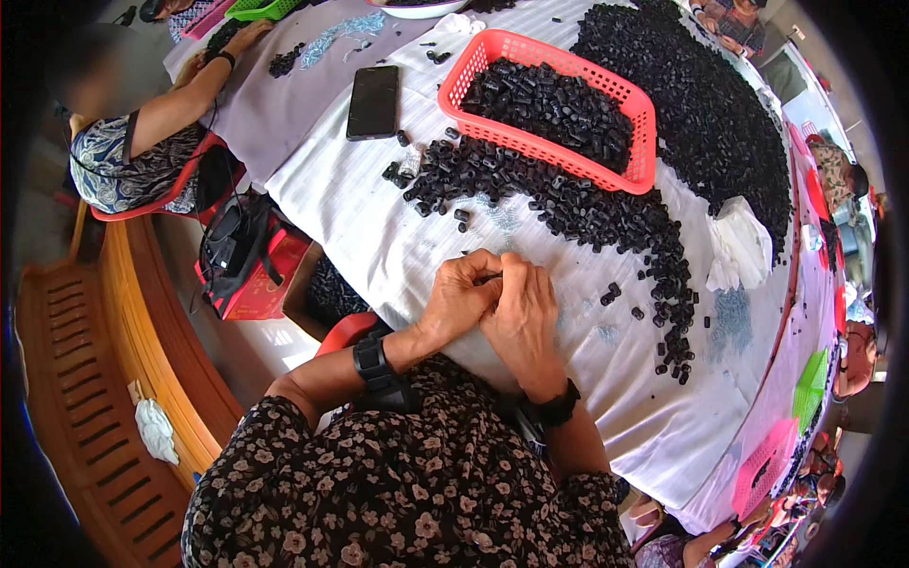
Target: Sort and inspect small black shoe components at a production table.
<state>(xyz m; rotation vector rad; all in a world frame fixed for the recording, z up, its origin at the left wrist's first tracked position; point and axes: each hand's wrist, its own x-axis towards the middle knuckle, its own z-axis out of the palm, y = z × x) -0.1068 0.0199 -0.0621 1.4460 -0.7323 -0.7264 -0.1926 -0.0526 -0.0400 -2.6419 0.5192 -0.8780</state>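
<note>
My left hand [461,295] and my right hand [520,317] are pressed together over the white tablecloth [379,218], fingers curled. A small black part [490,277] shows between the fingertips of both hands. Beyond the hands lies a long scatter of small black plastic pieces [578,213]. A red plastic basket [547,109] holding more black pieces stands further back.
A dark phone [373,101] lies at the left of the cloth. A big heap of black pieces [705,104] fills the far right. White crumpled bags [740,248] sit right. Another person [142,133] sits at the left. A red-and-black bag [244,256] rests below the table.
</note>
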